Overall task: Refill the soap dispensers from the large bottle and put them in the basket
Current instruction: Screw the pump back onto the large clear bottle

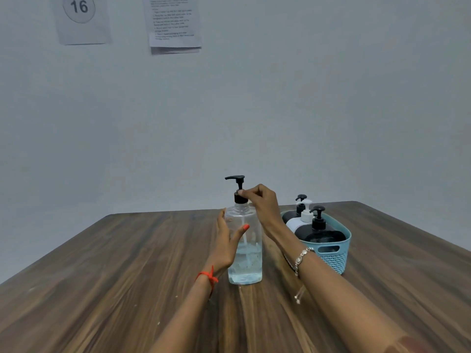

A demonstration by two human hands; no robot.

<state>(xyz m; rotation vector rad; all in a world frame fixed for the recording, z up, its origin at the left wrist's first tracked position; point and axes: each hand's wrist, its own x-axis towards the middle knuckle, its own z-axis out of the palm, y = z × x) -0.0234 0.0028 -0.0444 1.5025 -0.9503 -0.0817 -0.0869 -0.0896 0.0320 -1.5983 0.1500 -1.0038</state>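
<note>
Right hand: the right hand point(262, 202) comes in from above, thumb and fingertips pinched on the black pump collar point(240, 198), just under the raised pump head point(235, 178).
Left hand: the left hand point(228, 243) wraps the upper body of the large clear bottle point(246, 253), thumb across the front, fingers round the far side. That is the brace.
Bottle: it stands upright on the tabletop point(127, 263), near the middle, with pale liquid point(246, 266) filling roughly the lower part.
Step in hand: this looks like a twist of the collar. One frame cannot say whether it goes on or off.
How to do it well: hold the body firmly and low enough that it can't spin, and turn only the collar. Don't press on the pump head, or soap squirts out. Keep the bottle vertical so nothing slops at the neck.
Watch for: clear plastic walls likely flex, so too hard a squeeze with the cap loose could push liquid up.
Basket: the blue basket point(331, 256) sits just right of the bottle, behind the right forearm.
Dispensers: the front black dispenser point(321, 233), white dispenser point(299, 221) and rear black dispenser point(293, 215) all stand inside it, pumps on.
Progress: judging by that, the job is close to done.
</note>
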